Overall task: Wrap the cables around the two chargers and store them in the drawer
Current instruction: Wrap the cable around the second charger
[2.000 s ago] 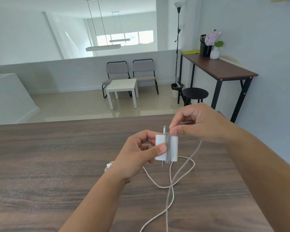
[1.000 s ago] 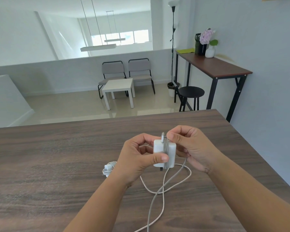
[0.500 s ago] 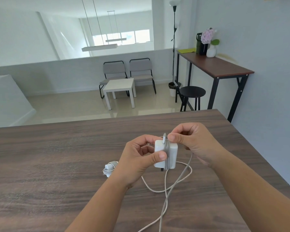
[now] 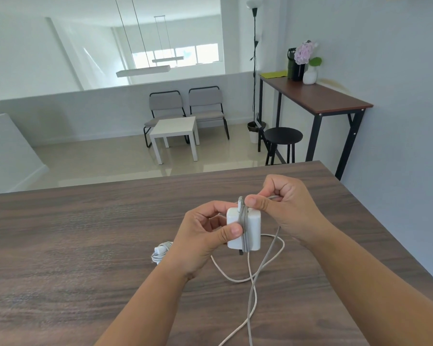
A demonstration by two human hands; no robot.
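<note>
table (image 4: 85,245): dark matt woodgrain | charger (image 4: 253,228): smooth white plastic | cable (image 4: 254,290): pale matt sheath

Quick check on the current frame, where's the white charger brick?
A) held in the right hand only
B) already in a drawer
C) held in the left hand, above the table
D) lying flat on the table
C: the left hand grips the white charger brick above the table, thumb on its front face, while the right hand pinches the cable at the brick's top.
</note>
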